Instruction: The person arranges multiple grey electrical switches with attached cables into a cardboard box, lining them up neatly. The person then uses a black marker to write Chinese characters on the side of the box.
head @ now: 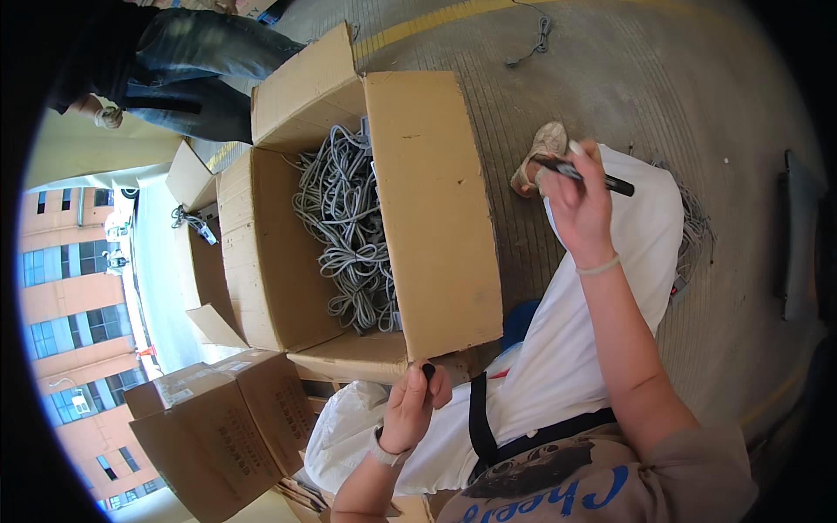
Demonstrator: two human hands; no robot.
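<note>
My right hand (575, 206) is raised over my right thigh and grips a black marker pen (618, 185). Its other end is blurred near my fingers. Beside the lower corner of a large open cardboard box (435, 209), my left hand (415, 402) is closed around a small black object (428, 371). Only its rounded end shows, so I cannot tell what it is. Coiled grey cables (353, 216), tied in bundles, fill much of the box. Its near flap is folded outward towards me and hides part of the contents.
Another person (203, 65) stands behind the box. A second open box (209, 261) with a cable bundle (196, 222) adjoins it; printed cartons (222, 431) are at lower left. Loose cables lie on the floor, at the top (539, 39) and beside my right leg (696, 229).
</note>
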